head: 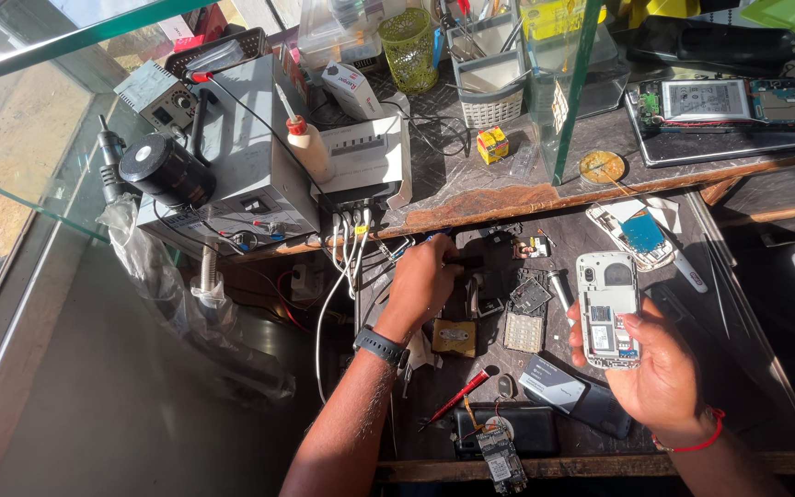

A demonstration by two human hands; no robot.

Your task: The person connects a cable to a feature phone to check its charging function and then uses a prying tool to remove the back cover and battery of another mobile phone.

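My right hand [660,368] holds a small white phone [607,308] with its back cover off, its inner parts showing. A red thread band circles that wrist. My left hand [420,283], with a black watch on the wrist, reaches forward over the dark lower work surface [692,276] and its fingers close on a small dark object [465,262] near the cables. Loose phone parts lie between the hands: a keypad piece [523,331], a small circuit board [530,296] and a brass-coloured plate [454,337].
A red-handled screwdriver [457,398], a dark phone body [577,394] and an opened board [499,456] lie near the front edge. Another opened white phone [637,235] sits farther back. The upper shelf carries a grey rework station [241,156], a glue bottle [305,147] and a dismantled phone [720,101].
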